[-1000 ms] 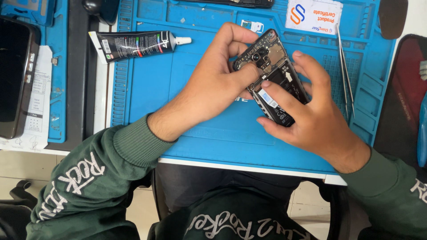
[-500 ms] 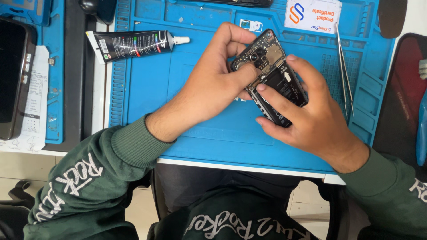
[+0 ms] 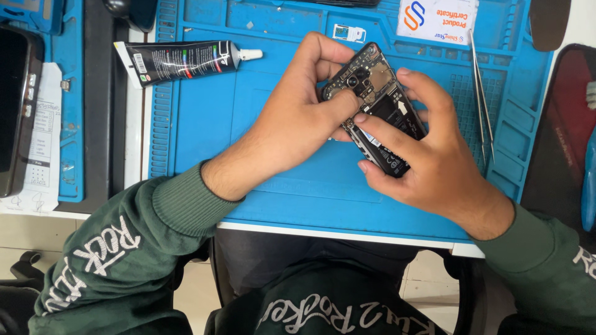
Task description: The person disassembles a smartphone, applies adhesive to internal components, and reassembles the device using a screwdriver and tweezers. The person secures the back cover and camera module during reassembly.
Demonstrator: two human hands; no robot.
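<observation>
An opened smartphone (image 3: 376, 103) with its back cover off shows its black circuit board and camera modules. I hold it tilted above the blue work mat (image 3: 217, 124). My left hand (image 3: 298, 121) grips its upper end, thumb pressing on the board near the cameras. My right hand (image 3: 428, 158) cradles the lower end from the right, with thumb and index finger on the inner parts.
A black glue tube (image 3: 183, 59) with a white nozzle lies at the mat's upper left. Metal tweezers (image 3: 481, 93) lie at the right side, and a white card (image 3: 437, 18) sits at the top. A dark tray (image 3: 12, 105) and paper sheet are far left.
Both hands and the phone stay in almost the same place; my fingers have shifted slightly on the board.
</observation>
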